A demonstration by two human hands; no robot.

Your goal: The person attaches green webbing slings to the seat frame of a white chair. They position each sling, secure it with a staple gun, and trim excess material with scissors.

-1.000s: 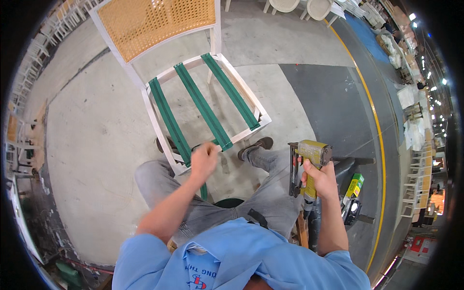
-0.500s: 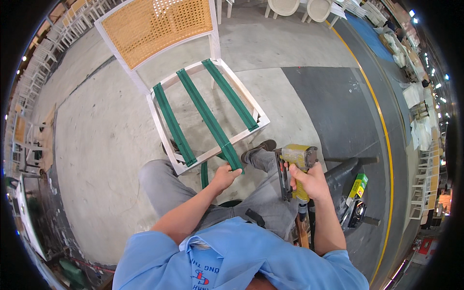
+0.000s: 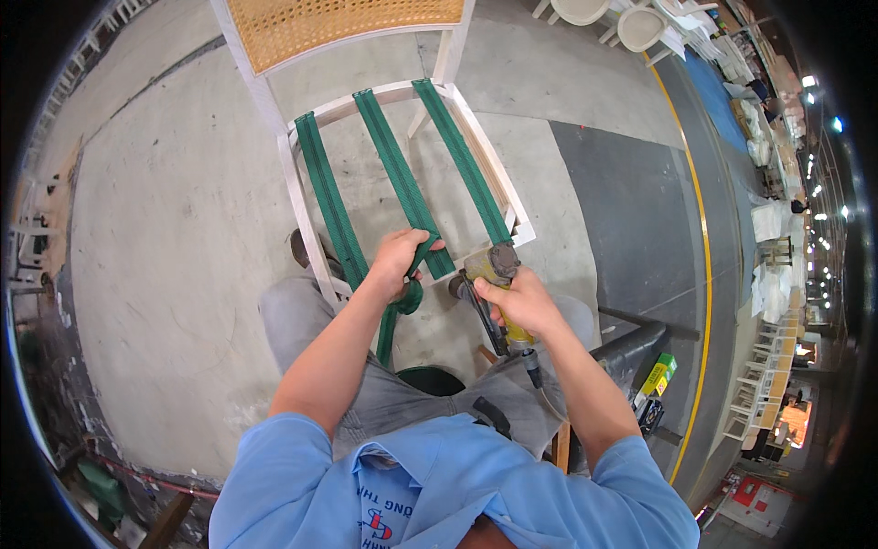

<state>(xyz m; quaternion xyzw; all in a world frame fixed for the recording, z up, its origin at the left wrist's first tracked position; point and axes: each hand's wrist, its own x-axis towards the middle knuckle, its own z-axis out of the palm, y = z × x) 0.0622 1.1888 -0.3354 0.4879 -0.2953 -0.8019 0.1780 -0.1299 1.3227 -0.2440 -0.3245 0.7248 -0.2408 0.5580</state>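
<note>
A pale wooden chair frame stands before me with a woven cane back. Three green webbing straps run from its back rail to its front rail; the middle strap reaches the front near my hands. My left hand is closed on the middle strap's loose length, folded back over the front rail. More webbing hangs below that hand. In my right hand is a yellow staple gun, its head close to the front rail beside the strap; whether it touches is hidden.
A green-and-yellow box lies on a dark surface at my right. A dark round container is between my legs. An air hose joins the gun's lower end. White stools stand far right, past a yellow floor line.
My left hand has moved up and folded the strap's loose length back over the front rail. My right hand has brought the staple gun left and up to the rail.
</note>
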